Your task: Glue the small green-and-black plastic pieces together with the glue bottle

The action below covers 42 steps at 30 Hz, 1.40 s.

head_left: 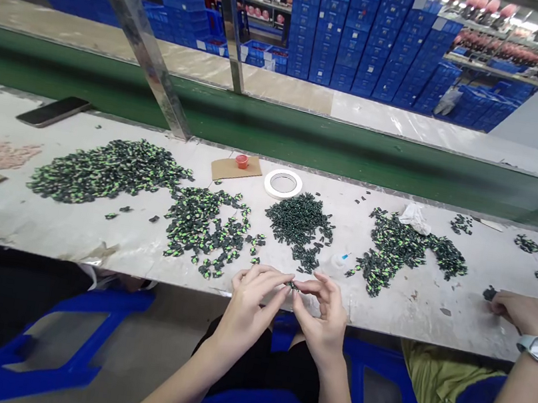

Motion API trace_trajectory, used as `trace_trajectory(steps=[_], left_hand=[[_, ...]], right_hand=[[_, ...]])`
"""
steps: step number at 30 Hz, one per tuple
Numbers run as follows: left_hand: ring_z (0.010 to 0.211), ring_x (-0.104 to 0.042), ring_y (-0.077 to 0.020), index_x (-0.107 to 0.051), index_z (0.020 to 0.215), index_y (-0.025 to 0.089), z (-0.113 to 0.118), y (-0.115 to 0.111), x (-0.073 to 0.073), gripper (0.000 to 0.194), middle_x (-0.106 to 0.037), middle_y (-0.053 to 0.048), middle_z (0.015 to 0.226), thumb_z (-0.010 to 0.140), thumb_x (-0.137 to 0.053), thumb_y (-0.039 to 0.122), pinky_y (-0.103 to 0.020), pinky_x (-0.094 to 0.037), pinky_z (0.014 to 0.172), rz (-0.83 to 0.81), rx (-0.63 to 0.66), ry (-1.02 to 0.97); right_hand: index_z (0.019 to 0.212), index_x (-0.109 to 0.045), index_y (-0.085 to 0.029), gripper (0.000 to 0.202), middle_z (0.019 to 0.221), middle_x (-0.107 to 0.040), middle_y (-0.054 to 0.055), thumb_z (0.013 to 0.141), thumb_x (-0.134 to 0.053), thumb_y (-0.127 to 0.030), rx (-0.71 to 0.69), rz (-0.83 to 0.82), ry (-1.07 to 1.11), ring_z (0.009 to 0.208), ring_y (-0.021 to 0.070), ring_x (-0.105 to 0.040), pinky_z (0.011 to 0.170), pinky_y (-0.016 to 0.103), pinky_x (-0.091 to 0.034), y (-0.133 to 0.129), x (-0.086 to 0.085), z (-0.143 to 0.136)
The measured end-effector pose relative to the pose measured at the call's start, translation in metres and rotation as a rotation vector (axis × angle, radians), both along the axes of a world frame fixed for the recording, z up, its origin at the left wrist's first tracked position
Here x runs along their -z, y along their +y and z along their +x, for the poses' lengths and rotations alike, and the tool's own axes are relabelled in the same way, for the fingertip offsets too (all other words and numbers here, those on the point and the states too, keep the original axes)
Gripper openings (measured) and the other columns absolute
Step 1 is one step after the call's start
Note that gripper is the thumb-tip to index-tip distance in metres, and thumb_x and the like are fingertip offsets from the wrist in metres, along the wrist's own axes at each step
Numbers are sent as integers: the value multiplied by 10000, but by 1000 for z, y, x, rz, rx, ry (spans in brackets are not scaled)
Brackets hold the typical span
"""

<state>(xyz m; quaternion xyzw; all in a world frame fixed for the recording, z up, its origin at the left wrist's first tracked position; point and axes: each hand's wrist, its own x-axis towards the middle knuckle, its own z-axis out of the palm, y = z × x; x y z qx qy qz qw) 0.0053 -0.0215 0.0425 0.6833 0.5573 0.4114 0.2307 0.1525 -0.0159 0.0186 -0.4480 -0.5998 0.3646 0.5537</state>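
My left hand [254, 297] and my right hand [324, 311] meet above the table's front edge. Their fingertips pinch a small dark green part [292, 286] from both sides; the fingers cover most of it. Just beyond my hands lies a heap of small plain dark green pieces [299, 219]. To its left spreads a pile of dark parts with bright green and orange spots [205, 225]. Close to my right hand stands a small clear bottle with a blue tip [340, 259]. Similar spotted parts [391, 247] are heaped farther right.
A roll of white tape [282, 183] and a red-lidded pot [241, 161] on cardboard [223, 168] lie behind the heaps. Farther left are a large spotted pile [112, 171] and a phone [54, 111]. A co-worker's hand [530, 314] works at right. A metal post [141, 41] rises behind.
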Motion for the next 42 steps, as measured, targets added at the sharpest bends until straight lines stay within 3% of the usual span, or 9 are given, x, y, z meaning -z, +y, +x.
trace_trajectory(steps=[9,16,21,24,28,31,34,38,42], left_hand=[[905,-636,-207,-706,935,261,6,-7,-10,162,-753,-14,912,863,-572,203,-382,-375,845,3,-28,4],[876,-651,-214,-714,902,266,13,-4,5,150,-740,-24,882,836,-593,206,-399,-411,850,-60,-56,-75],[994,-650,-226,-573,1209,276,12,3,18,368,-730,-31,981,843,-612,271,-435,-386,958,-186,33,-76],[1068,-618,-249,-457,1309,272,0,11,23,497,-712,-49,1072,840,-617,314,-483,-336,998,-205,-22,-16],[1089,-576,-302,-587,1144,245,-23,26,27,298,-705,-81,1083,851,-594,299,-530,-310,976,-156,-257,179],[1075,-564,-313,-652,1030,241,-34,39,28,185,-710,-86,1072,860,-578,250,-513,-324,946,-103,-343,304],[1046,-564,-307,-677,982,227,-37,53,29,167,-720,-86,1019,863,-564,198,-472,-357,904,-64,-292,398],[979,-569,-303,-692,902,211,-38,70,28,151,-724,-91,951,869,-549,177,-451,-378,852,-67,-184,465],[936,-571,-282,-691,859,234,-38,73,27,172,-727,-65,890,883,-527,185,-430,-390,828,-53,-109,421]], right_hand=[[995,-471,-253,300,804,-655,-13,782,-658,-154,-9,-17,69,801,154,-669,777,313,-555,-3,3,-2],[978,-477,-247,284,807,-641,-7,772,-656,-170,34,-18,-24,763,148,-665,736,296,-560,-1,7,1],[926,-573,-218,149,794,-658,14,787,-621,-192,60,7,-204,725,160,-653,688,293,-550,1,7,20],[847,-611,-200,49,798,-648,36,824,-606,-243,304,67,-263,739,178,-626,682,315,-529,7,7,46],[972,-616,-177,250,958,-633,102,841,-607,-390,718,145,-378,898,245,-602,781,408,-501,24,4,78],[1227,-522,-170,590,1217,-541,164,786,-634,-547,654,190,-595,1204,343,-431,949,528,-404,36,6,83],[1276,-491,-197,700,1251,-528,162,740,-647,-619,489,138,-721,1250,379,-341,988,585,-334,43,17,71],[1129,-573,-218,468,1225,-571,147,784,-647,-526,389,68,-738,1251,398,-325,975,613,-312,50,33,53],[1026,-560,-212,290,1188,-611,140,838,-602,-429,356,90,-568,1270,348,-381,1009,564,-337,50,31,46]])
